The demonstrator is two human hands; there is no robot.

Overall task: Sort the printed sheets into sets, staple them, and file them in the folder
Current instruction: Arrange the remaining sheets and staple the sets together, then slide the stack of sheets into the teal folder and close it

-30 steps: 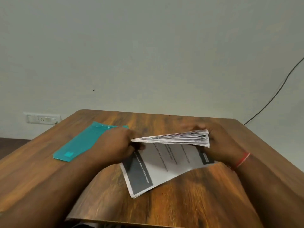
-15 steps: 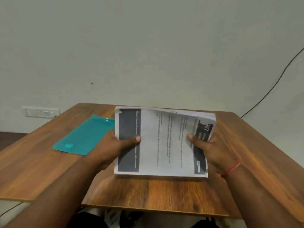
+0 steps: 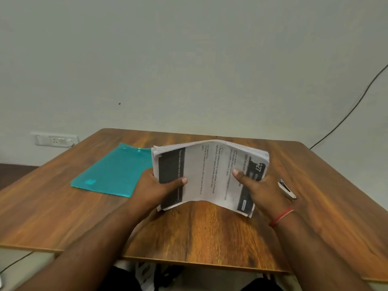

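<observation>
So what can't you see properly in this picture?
In the head view:
- Small print on the stack of sheets: too blurred to read.
- Left hand and right hand: fingers hidden behind the stack, only thumbs show.
- Teal folder: right edge partly covered by the left hand and the stack.
- Stapler: small, partly behind the right hand.
- Sheet count: page edges too fine to count.

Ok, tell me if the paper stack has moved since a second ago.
Yes. The paper stack tipped up off the table, and its left edge now overlaps the teal folder.
</observation>
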